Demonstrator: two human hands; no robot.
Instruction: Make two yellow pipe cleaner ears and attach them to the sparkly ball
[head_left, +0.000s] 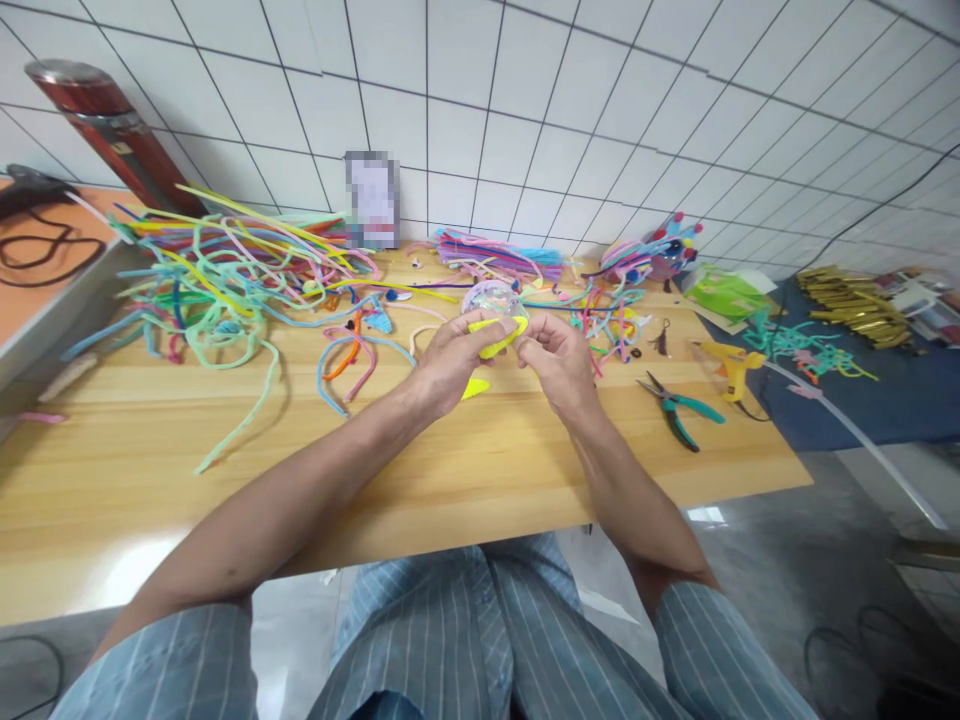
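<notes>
A small bright yellow piece (pixel 495 336) is held over the middle of the wooden table. My left hand (pixel 454 362) pinches it from the left, thumb on top. At its right end my right hand (pixel 553 358) has its fingers pressed together; whatever small bit they grip is hidden. A second yellow piece (pixel 476 388) lies on the table just below my left hand. Directly behind both hands stands a round clear container (pixel 491 296), partly covered by them.
Tangled pipe cleaners (pixel 225 260) fill the back left, near a red flask (pixel 112 130). More bundles (pixel 499 255) line the wall. Pliers (pixel 679 408) and a yellow glue gun (pixel 733 370) lie right, before gold bundles (pixel 851 305). The table's front edge (pixel 450 548) faces me.
</notes>
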